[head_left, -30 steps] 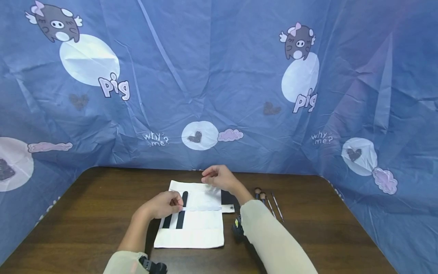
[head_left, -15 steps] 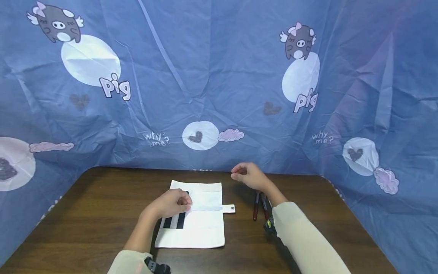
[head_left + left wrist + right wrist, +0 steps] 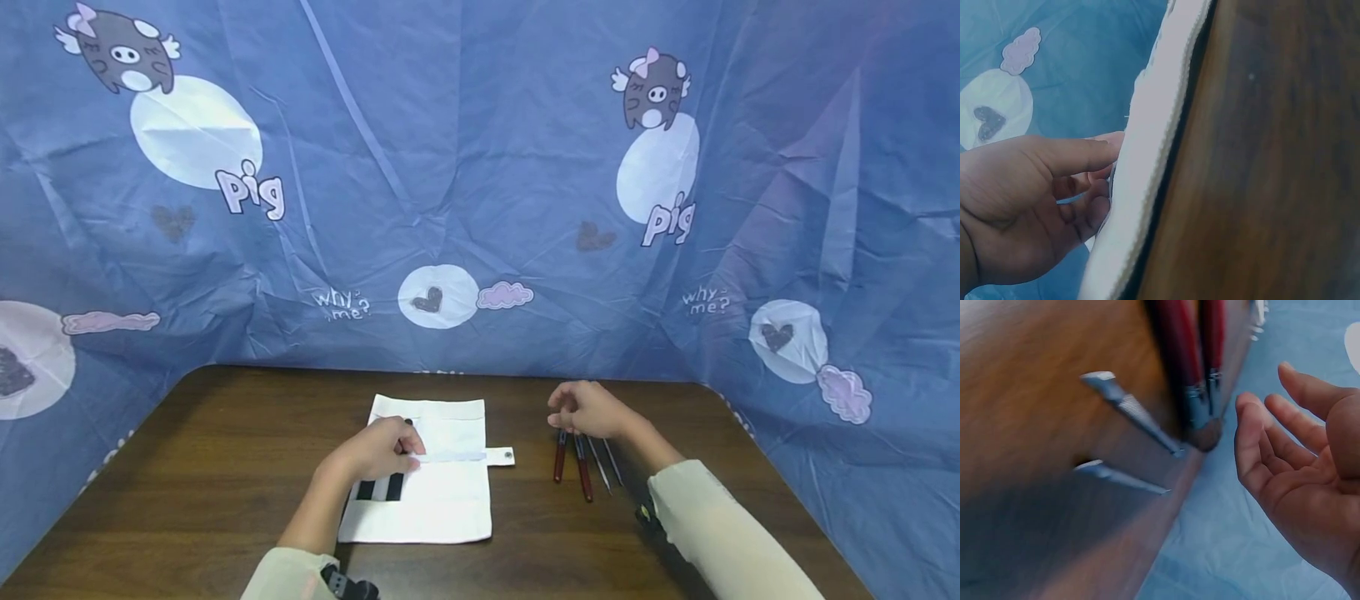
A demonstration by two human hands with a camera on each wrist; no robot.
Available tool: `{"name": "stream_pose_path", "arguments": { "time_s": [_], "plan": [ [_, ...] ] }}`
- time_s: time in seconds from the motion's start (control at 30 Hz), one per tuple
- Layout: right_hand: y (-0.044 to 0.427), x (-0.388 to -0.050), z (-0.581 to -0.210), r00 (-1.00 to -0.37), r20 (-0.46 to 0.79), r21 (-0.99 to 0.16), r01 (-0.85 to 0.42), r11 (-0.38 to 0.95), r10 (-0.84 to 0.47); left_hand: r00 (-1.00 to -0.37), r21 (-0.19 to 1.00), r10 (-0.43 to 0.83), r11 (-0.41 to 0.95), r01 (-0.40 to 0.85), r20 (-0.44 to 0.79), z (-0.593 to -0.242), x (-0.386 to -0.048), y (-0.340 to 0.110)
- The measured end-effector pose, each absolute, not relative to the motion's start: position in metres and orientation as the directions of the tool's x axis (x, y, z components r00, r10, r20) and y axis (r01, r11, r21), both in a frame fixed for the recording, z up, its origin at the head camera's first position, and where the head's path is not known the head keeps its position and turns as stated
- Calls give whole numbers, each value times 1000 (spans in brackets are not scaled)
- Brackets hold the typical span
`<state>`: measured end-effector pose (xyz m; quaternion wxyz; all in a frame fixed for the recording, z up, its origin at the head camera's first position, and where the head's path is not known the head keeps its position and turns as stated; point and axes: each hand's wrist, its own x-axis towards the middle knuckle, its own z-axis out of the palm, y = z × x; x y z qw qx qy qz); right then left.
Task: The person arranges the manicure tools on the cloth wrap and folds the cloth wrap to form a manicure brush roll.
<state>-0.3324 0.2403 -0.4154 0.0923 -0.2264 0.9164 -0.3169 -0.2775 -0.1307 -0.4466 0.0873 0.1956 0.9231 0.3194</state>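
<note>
A white cloth roll-up pouch [image 3: 450, 483] lies spread out in the head view. Two flat black strips [image 3: 394, 487] sit in its left part, crossed by a white band [image 3: 457, 457]. My left hand [image 3: 378, 450] is over this side and pinches the band between thumb and fingertips; in the left wrist view the thumb meets the cloth's edge. To the right, my right hand [image 3: 588, 408] hovers above two red-handled makeup brushes [image 3: 583, 479], its fingers loosely bent and holding nothing. The hand partly covers the brush heads. Beside them lie two thin silvery tools [image 3: 1135, 419] with slanted flat ends.
A snap tab [image 3: 500, 457] sticks out from the pouch's right edge toward the brushes. The brown wooden table [image 3: 225, 467] carries everything, and a blue printed curtain [image 3: 480, 208] hangs behind and around it.
My right hand has moved right, from above the pouch's upper right corner to over the brushes, and lowered. My left hand has shifted slightly right along the band.
</note>
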Motion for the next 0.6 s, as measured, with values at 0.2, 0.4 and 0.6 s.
{"name": "stream_pose_path", "arguments": {
  "time_s": [0.2, 0.4, 0.6],
  "plan": [
    [244, -324, -419, -841, -23, -551, -441, 709, -540, -910, 630, 414, 712, 309, -21, -449, -278, -130],
    [239, -325, -423, -841, 20, -505, -475, 721, -540, -905, 662, 425, 678, 319, 0, -453, -280, -131],
    [235, -326, -429, -832, 38, -447, -509, 735, -553, -902, 676, 432, 669, 308, -18, -454, -280, -132]
  ]
}}
